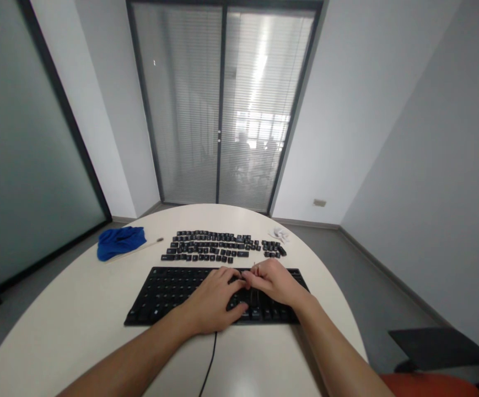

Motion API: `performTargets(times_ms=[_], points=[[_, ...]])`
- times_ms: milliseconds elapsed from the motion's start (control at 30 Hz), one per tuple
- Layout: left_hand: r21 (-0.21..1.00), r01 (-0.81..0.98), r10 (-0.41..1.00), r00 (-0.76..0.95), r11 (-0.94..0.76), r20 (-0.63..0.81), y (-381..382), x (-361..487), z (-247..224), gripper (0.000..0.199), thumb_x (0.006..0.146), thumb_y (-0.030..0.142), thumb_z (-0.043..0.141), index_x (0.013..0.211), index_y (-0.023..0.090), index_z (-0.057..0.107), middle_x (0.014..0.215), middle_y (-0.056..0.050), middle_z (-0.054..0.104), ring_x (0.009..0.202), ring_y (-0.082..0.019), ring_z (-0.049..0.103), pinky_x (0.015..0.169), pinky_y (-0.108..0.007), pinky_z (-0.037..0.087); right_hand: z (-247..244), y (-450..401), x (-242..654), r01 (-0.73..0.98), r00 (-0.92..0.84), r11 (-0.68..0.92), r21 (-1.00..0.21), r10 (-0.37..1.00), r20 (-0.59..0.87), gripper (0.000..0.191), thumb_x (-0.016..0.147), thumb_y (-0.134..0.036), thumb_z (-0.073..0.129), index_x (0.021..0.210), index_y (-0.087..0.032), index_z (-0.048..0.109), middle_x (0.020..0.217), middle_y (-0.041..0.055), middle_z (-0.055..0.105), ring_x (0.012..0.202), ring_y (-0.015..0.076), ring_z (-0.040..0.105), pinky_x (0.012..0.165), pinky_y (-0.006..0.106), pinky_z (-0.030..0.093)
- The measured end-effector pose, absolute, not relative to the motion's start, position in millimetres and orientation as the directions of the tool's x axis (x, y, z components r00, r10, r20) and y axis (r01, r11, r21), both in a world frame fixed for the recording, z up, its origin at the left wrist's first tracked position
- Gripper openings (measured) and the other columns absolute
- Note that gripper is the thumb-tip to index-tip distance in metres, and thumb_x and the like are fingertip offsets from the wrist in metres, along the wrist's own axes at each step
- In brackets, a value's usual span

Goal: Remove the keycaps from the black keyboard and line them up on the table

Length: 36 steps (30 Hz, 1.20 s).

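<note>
A black keyboard [168,292] lies on the round table, most of its keycaps off on the left and middle part. My left hand [212,295] rests over its middle, fingers apart, with the fingertips on the keyboard. Just to the right, my right hand [274,281] is closed in a pinch over the right part. Thin wire loops [254,298] show below its fingers; they look like those of a wire keycap puller. The fingers cover its handle. The fingertips of both hands nearly meet. Behind the keyboard, removed black keycaps [206,244] lie in rows.
A blue cloth [120,241] lies at the left of the white table [77,309], beside a thin brush [150,243]. Crumpled white tissue [279,234] sits at the back right. A black cable [209,364] runs toward me. A chair [441,347] stands at lower right.
</note>
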<state>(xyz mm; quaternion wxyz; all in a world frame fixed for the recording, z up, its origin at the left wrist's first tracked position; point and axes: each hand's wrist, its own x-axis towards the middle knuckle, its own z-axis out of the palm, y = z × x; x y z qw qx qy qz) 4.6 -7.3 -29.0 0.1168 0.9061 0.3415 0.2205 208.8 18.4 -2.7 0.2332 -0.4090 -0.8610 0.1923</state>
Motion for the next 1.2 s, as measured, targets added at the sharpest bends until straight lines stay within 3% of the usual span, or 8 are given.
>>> performTargets(times_ms=[133,367,633,800,1000,1200], points=[[0.377,0.543,0.657,0.677,-0.75,0.333,-6,3,-29,0.038,0.086,0.032,0.062,0.122,0.026,0.057,0.122,-0.007,0.056,0.116,-0.025,0.048,0.103,-0.042,0.039,-10,24,210,0.563,-0.509,0.524,-0.638,0.829,0.232,0.063,0.096,-0.055,0.038,0.066,-0.014,0.075,0.047,-0.0013,0.052,0.048,0.0102,0.043,0.053,0.023,0.032],[0.388,0.531,0.651,0.687,-0.753,0.323,-6,3,-28,0.026,0.086,0.031,0.063,0.111,0.026,0.064,0.119,-0.006,0.057,0.116,-0.024,0.049,0.102,-0.042,0.039,-19,30,210,0.483,-0.403,0.383,-0.787,0.896,0.188,0.063,0.095,-0.057,0.038,0.066,-0.012,0.072,0.043,-0.0044,0.039,0.045,0.0097,0.038,0.048,0.022,0.029],[0.388,0.541,0.66,0.677,-0.747,0.327,-3,2,-30,0.024,0.085,0.029,0.064,0.109,0.025,0.064,0.118,-0.006,0.058,0.115,-0.024,0.05,0.101,-0.042,0.04,-7,23,214,0.572,-0.484,0.417,-0.707,0.867,0.121,0.06,0.095,-0.057,0.04,0.071,-0.015,0.076,0.04,-0.0049,0.039,0.04,0.0086,0.035,0.044,0.023,0.026],[0.377,0.564,0.675,0.665,-0.734,0.319,-4,4,-32,0.024,0.084,0.031,0.067,0.107,0.026,0.065,0.118,-0.005,0.058,0.113,-0.025,0.05,0.099,-0.043,0.04,-12,27,213,0.556,-0.386,0.284,-0.782,0.92,0.059,0.058,0.093,-0.06,0.042,0.071,-0.014,0.07,0.039,-0.0039,0.047,0.036,0.0088,0.043,0.043,0.02,0.033],[0.372,0.542,0.656,0.661,-0.754,0.365,-7,8,-33,0.025,0.083,0.027,0.068,0.108,0.026,0.065,0.123,-0.004,0.056,0.116,-0.025,0.049,0.1,-0.043,0.039,-29,40,211,0.5,-0.275,0.167,-0.85,0.961,0.027,0.062,0.094,-0.062,0.036,0.066,-0.015,0.065,0.036,-0.004,0.044,0.032,0.0097,0.044,0.039,0.019,0.035],[0.405,0.523,0.656,0.663,-0.75,0.36,-5,10,-36,0.013,0.084,0.028,0.067,0.096,0.022,0.071,0.106,-0.005,0.065,0.106,-0.023,0.054,0.095,-0.04,0.043,-33,43,210,0.512,-0.228,0.134,-0.848,0.974,0.016,0.063,0.095,-0.06,0.033,0.063,-0.015,0.063,0.035,-0.0041,0.042,0.031,0.0097,0.043,0.037,0.02,0.033]])
